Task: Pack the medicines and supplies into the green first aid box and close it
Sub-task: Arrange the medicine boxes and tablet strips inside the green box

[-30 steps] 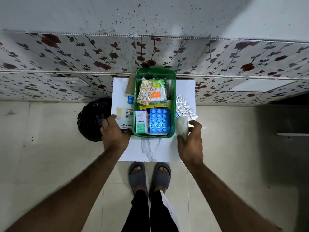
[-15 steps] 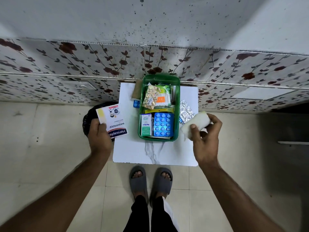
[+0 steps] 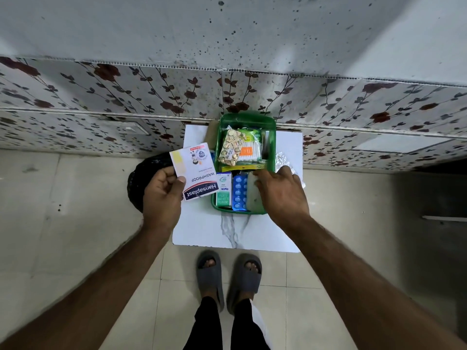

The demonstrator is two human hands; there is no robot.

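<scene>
The green first aid box [image 3: 246,119] stands open on a small white marble-look table [image 3: 235,231]. Inside lie a gold blister strip [image 3: 230,147], a cotton bud pack [image 3: 249,152], a small green-white carton [image 3: 224,190] and a blue blister pack [image 3: 239,191]. My right hand [image 3: 281,192] reaches into the box's near right corner and grips a white gauze roll [image 3: 252,195] lying on the blue pack. My left hand [image 3: 161,195] holds a white Hansaplast plaster pack [image 3: 195,171] in the air left of the box.
Silver blister strips [image 3: 284,159] lie on the table right of the box. A black bag or bin [image 3: 141,180] sits on the floor left of the table. A floral wall panel stands right behind. My sandalled feet [image 3: 228,279] are below the table's near edge.
My right hand carried the gauze roll from right of the box into its near right corner. My left hand lifted the plaster pack off the table and brought it closer to the box.
</scene>
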